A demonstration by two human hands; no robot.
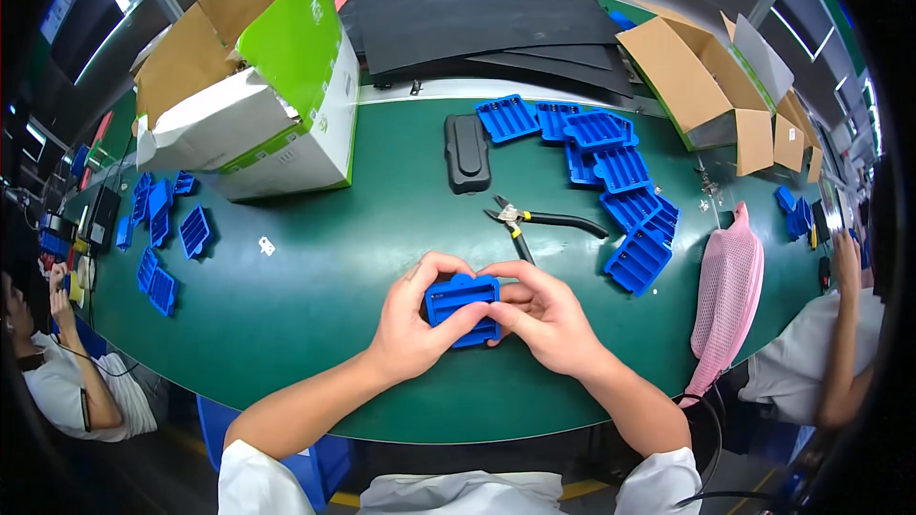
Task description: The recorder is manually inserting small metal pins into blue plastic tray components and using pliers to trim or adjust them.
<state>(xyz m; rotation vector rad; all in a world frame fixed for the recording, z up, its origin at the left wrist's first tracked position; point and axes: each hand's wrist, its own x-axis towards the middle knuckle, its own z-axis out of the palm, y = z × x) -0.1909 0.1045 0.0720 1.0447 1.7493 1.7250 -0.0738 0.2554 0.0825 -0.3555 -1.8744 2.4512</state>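
Both my hands hold a small blue battery holder [447,301], a plastic frame with long slots, just above the near middle of the table. My left hand [403,329] grips its left side, thumb laid across the front. On the right side, my right hand [553,326] closes its fingers and thumb around the edge, the two thumb tips almost meeting. Beyond them lie diagonal cutters [515,216] with black and yellow handles, jaws apart. A dark grey oblong case [467,154] rests behind the cutters. Similar blue holders [637,260] form a loose curved row at the right.
Green table [315,324]. An open green-and-white carton [286,124] stands back left, another open carton [682,76] back right, black sheets [487,14] between. More blue holders [195,232] lie left. A pink mesh pouch [730,286] sits right. People work at both sides.
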